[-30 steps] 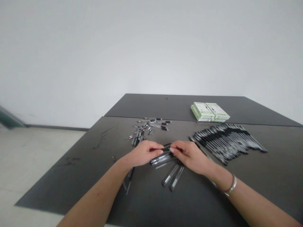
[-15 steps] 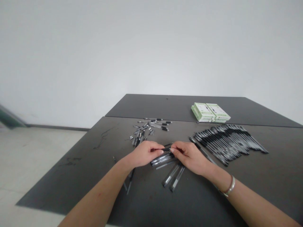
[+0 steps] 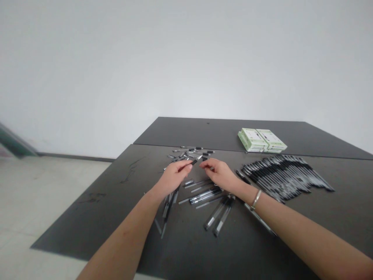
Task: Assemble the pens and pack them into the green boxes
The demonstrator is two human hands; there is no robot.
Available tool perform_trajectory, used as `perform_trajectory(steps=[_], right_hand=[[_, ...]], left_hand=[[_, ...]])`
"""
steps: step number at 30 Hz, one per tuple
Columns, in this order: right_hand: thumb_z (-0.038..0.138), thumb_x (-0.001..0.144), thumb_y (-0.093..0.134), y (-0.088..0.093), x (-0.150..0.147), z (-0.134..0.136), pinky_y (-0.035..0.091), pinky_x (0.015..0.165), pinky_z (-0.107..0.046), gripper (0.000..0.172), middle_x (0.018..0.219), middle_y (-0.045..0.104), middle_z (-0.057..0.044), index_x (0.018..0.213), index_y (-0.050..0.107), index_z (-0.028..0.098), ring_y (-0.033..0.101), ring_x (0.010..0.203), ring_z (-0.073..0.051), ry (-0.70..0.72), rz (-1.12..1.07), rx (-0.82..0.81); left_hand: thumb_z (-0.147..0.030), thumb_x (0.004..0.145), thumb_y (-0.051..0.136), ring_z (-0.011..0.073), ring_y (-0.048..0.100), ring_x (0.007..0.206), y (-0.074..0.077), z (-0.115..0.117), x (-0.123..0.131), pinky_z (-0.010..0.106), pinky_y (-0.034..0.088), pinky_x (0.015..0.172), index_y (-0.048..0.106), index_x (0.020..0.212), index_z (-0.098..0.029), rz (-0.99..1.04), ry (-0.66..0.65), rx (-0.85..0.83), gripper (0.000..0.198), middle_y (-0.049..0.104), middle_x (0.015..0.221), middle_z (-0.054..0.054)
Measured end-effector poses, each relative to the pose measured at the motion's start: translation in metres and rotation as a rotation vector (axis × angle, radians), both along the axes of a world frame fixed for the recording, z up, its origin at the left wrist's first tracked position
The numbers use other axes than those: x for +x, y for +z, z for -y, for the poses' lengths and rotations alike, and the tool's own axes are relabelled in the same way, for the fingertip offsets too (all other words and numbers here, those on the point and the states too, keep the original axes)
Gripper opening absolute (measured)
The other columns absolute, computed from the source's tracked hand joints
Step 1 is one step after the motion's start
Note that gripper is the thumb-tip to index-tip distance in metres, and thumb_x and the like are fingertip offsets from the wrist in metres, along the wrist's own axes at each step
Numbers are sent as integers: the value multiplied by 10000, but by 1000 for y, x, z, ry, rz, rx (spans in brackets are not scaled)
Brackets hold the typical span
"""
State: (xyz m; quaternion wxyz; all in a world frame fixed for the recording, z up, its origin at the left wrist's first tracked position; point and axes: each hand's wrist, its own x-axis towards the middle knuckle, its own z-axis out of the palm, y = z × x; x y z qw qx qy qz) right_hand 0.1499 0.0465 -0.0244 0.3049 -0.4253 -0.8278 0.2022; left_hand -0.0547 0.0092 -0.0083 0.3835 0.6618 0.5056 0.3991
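Note:
Between the thumb and fingers of my left hand [image 3: 173, 175] is a pen [image 3: 196, 160] with a black grip, its silver tip pointing up and to the right. Just to the right of that tip is my right hand [image 3: 218, 173], its fingers bent and a little apart, with nothing visible in them. Below the hands lie loose clear pen barrels [image 3: 205, 195] and thin refills. Two more clear pens [image 3: 220, 217] lie nearer to me. Behind my left hand is a scatter of small pen parts [image 3: 189, 153], partly covered by it.
A wide row of pens [image 3: 287, 175] lies side by side at the right. Green and white boxes [image 3: 262, 140] stand stacked on the far part of the dark table [image 3: 110, 210]. A single pen [image 3: 259, 219] lies under my right forearm. A white wall rises behind.
Both hands have moved up and away from the loose barrels. My right hand has come off the pen, which my left hand now holds alone with its tip raised.

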Motion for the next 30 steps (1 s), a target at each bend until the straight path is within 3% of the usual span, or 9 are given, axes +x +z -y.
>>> perform_trajectory(steps=[2, 6, 12, 20, 30], right_hand=[[-2, 800, 468, -1, -13, -14, 480, 870, -288, 337, 1013, 707, -104, 1006, 703, 123, 640, 940, -184, 43, 88, 93], [-28, 786, 474, -6, -35, -36, 440, 953, -299, 358, 1074, 699, -125, 1004, 716, 120, 620, 1031, -200, 94, 155, 125], [8, 784, 530, -11, -49, -49, 436, 930, -313, 296, 1035, 708, -134, 970, 727, 126, 624, 997, -221, 123, 254, 124], [110, 810, 583, -9, -39, -44, 456, 827, -320, 158, 917, 697, -138, 899, 713, 116, 623, 897, -235, 69, 313, 98], [162, 880, 495, -2, -2, -16, 456, 793, -316, 154, 908, 686, -112, 931, 638, 137, 629, 849, -202, 39, 226, 27]], left_hand=[[-423, 850, 542, 87, 401, 479, 0, -1, -2, 210, 324, 483, 655, 1188, -120, 58, 35, -16, 468, 511, 598, -36], [-421, 849, 536, 66, 336, 447, 2, -3, -4, 203, 273, 448, 671, 1082, -114, 137, 81, -25, 408, 449, 588, -53], [-406, 841, 532, 60, 335, 427, 2, -7, -7, 207, 261, 441, 682, 938, -135, 184, 105, -7, 324, 455, 575, -55], [-430, 829, 554, 62, 352, 451, 2, -5, -6, 200, 262, 441, 691, 1007, -136, 222, 94, -25, 370, 467, 594, -50], [-441, 830, 557, 62, 343, 461, 3, 1, 0, 188, 244, 428, 669, 1135, -140, 167, 51, -83, 443, 459, 625, -45]])
